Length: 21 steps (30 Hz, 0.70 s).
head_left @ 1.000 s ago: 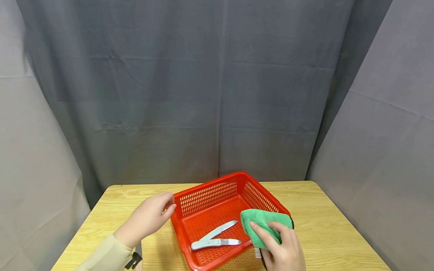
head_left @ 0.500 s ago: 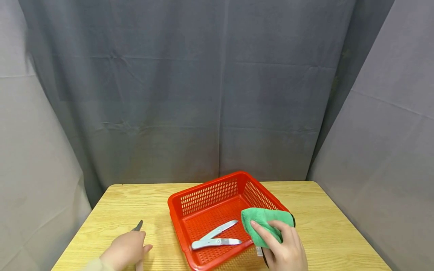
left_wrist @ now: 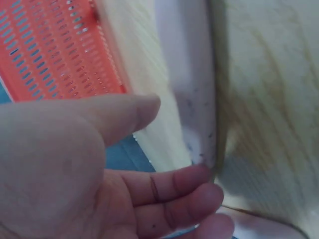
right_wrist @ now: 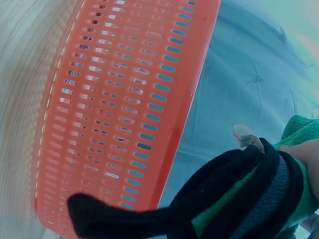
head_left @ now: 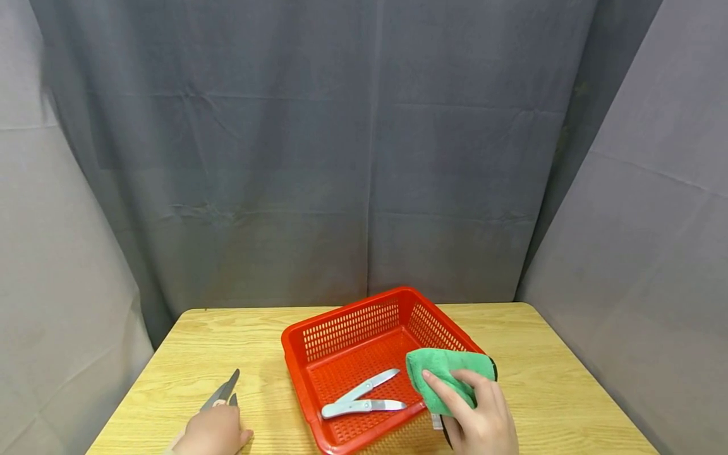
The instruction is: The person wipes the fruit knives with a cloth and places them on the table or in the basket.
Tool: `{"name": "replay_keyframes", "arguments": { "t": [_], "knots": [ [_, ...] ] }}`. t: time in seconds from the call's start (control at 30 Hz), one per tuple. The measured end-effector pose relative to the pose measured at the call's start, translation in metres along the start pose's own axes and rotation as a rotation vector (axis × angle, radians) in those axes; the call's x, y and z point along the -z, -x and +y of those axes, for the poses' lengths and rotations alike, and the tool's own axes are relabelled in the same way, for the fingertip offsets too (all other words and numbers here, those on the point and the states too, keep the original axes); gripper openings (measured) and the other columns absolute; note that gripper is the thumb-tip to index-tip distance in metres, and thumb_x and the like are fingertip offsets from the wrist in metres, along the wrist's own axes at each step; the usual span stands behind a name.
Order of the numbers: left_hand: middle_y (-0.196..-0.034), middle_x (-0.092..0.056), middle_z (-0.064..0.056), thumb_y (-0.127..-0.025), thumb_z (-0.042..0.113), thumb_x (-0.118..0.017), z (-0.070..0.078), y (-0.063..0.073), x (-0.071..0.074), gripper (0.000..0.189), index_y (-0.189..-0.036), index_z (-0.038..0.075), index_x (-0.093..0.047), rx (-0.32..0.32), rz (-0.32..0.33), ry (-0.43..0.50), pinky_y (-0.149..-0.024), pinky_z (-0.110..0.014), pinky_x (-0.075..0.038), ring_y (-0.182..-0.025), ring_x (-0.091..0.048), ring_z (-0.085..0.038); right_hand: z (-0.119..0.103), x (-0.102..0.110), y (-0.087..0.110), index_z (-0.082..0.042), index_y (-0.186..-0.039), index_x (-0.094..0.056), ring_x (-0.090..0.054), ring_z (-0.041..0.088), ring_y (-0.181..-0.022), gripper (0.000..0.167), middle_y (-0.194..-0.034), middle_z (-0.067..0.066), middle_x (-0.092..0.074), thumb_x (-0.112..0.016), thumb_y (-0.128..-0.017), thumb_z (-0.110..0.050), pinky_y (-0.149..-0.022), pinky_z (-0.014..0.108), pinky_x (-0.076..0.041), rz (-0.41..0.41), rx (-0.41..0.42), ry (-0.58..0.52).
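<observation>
At the table's lower left in the head view, my left hand lies over a pale-handled knife. Two grey blades, one on a knife and one on a second knife, stick out beyond it. The left wrist view shows the thumb apart from a pale speckled handle, with one fingertip at its end. Another pale handle lies below. My right hand grips a folded green cloth with black edging, over the near right rim of the red basket.
Two folding knives with pale handles lie crossed in the basket, blades out. The wooden table has its far edge against a grey curtain. Pale cloth walls stand at both sides.
My left hand has gone from the basket's left rim down and left to the knives on the table. The right hand with the cloth has stayed nearly in place.
</observation>
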<state>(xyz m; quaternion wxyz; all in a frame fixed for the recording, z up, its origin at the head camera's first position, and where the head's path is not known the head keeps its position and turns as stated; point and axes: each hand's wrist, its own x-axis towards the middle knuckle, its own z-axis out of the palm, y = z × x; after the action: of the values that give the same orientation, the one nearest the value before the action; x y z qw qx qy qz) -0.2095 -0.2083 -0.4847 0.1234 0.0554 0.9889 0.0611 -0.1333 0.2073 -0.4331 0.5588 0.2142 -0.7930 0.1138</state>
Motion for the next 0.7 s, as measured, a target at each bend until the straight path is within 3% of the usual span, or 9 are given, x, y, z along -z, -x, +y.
{"name": "replay_keyframes", "arguments": {
  "t": [0.23,0.43,0.6,0.7],
  "knots": [
    [-0.083,-0.065,-0.006,-0.088,0.049,-0.077,-0.0025,-0.0066,-0.0034,0.043,-0.087,0.006,-0.071,0.083,-0.035,0.016,-0.070,-0.055,-0.056,-0.076,-0.065,-0.024,0.0008,0.0009,-0.0001,-0.025,-0.113,-0.078,-0.052,0.026,-0.080,0.043,-0.102,0.014,-0.063,-0.036,-0.108,-0.032,-0.066,0.038,-0.043,-0.003,0.005,0.004],
    [-0.092,-0.068,-0.008,-0.087,0.045,-0.079,0.0004,-0.0072,0.0000,0.037,-0.082,0.009,-0.071,0.096,-0.068,0.019,-0.071,-0.054,-0.057,-0.078,-0.066,-0.024,0.0000,0.0023,-0.0001,-0.025,-0.113,-0.079,-0.051,0.027,-0.080,0.044,-0.102,0.014,-0.063,-0.035,-0.109,-0.033,-0.067,0.037,-0.042,-0.010,0.004,0.004],
    [-0.090,-0.069,-0.007,-0.088,0.047,-0.078,0.0025,-0.0046,0.0037,0.038,-0.087,0.009,-0.073,0.113,-0.097,0.016,-0.073,-0.055,-0.056,-0.080,-0.067,-0.025,-0.0003,0.0022,-0.0005,-0.025,-0.113,-0.078,-0.053,0.026,-0.080,0.044,-0.102,0.014,-0.063,-0.036,-0.109,-0.034,-0.069,0.037,-0.042,-0.002,-0.002,0.004],
    [-0.097,-0.073,-0.009,-0.088,0.046,-0.078,0.0035,-0.0033,0.0050,0.036,-0.088,0.010,-0.075,0.120,-0.119,0.019,-0.076,-0.055,-0.056,-0.085,-0.069,-0.027,-0.0010,0.0025,-0.0006,-0.025,-0.113,-0.079,-0.053,0.026,-0.081,0.044,-0.102,0.014,-0.063,-0.036,-0.109,-0.035,-0.069,0.037,-0.042,-0.005,-0.009,0.007]
  ]
}}
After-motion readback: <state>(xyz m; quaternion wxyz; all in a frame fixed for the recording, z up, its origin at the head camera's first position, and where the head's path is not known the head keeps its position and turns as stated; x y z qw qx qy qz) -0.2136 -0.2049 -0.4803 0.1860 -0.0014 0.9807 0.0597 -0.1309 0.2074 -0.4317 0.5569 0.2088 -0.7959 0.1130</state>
